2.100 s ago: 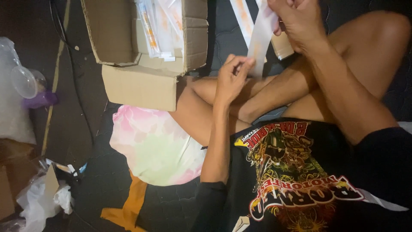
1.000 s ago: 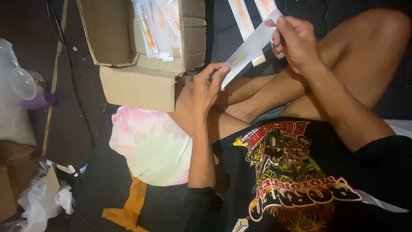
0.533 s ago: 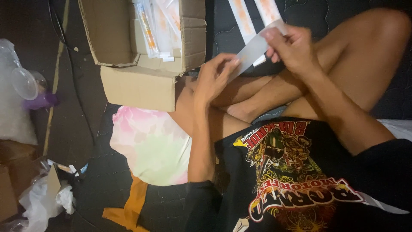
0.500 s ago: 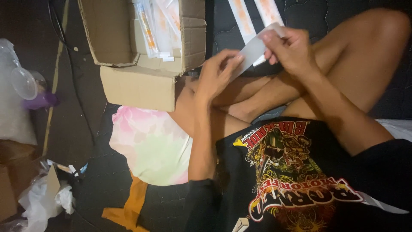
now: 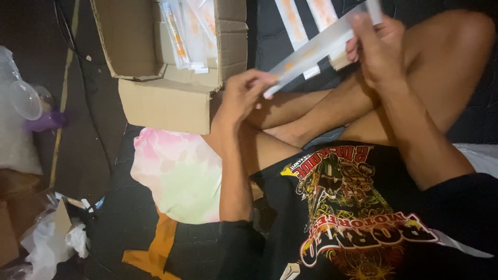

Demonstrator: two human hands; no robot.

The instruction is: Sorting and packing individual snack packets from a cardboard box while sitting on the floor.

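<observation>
At the top left of the view, an open brown cardboard box (image 5: 171,67) sits on the dark floor with its flaps spread. Inside it, leaning against the far right corner, is a bundle of long, clear plastic sleeves with orange-and-white contents (image 5: 184,31); the rest of the box's inner floor shows bare cardboard. Two more flat white-and-orange strips (image 5: 303,15) lie on the dark quilted mat beyond the person's crossed legs, just right of the box.

The person holds one long, narrow, translucent packet with a faint orange mark (image 5: 319,49) above the knees. Its long axis runs on a diagonal: the low end points down and left toward the box, the high end up and right toward the top edge of the view. The left hand (image 5: 241,96) pinches the low end, fingertips closed on the packet's tip. The right hand (image 5: 378,49) has its grip closed around the upper end, fingers wrapped over the front and thumb behind. The packet is clear of the legs and of the box, held taut between the two hands.

Below the box, a pastel pink, green and white tie-dyed cloth (image 5: 179,173) lies against the person's left leg, with an orange fabric piece (image 5: 153,249) under it. At the far left stand a clear plastic cup (image 5: 26,98) and crumpled white wrapping (image 5: 49,243).
</observation>
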